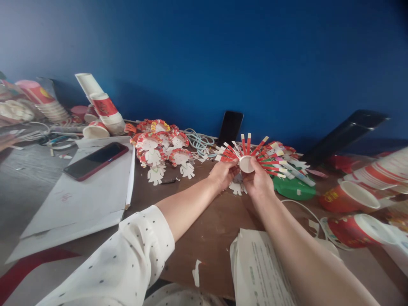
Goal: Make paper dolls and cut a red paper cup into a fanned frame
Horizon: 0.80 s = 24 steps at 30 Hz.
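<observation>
While fingers (256,165) hold one cup (246,165), others (106,109) nest.

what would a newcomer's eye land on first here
Probably the round white paper piece with red, pale-tipped strips fanning out, held between the left hand and right hand. Next, the cluster of paper figures with frilly red heads, on the table left of the hands. Behind everything, the deep blue wall fills the upper view.

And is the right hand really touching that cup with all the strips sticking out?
Touching. The head view shows the right hand holding the cut cup, its thumb against the edge of the round white base.
</observation>
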Motion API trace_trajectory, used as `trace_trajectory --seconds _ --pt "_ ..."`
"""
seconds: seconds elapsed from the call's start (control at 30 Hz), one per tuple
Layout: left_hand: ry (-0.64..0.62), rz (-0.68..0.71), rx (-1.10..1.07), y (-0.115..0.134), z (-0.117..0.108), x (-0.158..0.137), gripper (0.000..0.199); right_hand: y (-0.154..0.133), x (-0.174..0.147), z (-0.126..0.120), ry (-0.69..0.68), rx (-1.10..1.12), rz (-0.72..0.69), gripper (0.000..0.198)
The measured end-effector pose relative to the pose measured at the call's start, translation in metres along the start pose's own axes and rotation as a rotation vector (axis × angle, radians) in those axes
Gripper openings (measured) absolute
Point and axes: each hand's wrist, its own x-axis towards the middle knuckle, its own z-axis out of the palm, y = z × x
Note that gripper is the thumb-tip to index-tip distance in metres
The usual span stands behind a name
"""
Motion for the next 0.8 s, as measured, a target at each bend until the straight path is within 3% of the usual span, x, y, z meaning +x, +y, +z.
trace_trajectory --seconds 0.37,0.63,0.8 --pt "-0.047 -0.007 -0.031 0.0012 0.0021 -0.003 0.012 0.0 0.0014 -0.0026 -0.059 -0.011 0.056 0.006" --pt "-0.124 -0.006 -0.022 0.0024 0.0013 -0.0048 0.004 -0.0007 -0.0011 0.0007 -0.061 0.001 0.023 0.009" --pt "-0.138 0.062 0.036 -0.0005 0.0013 -0.0037 0.019 0.0005 -0.0045 0.0012 -0.076 -0.021 -0.036 0.014"
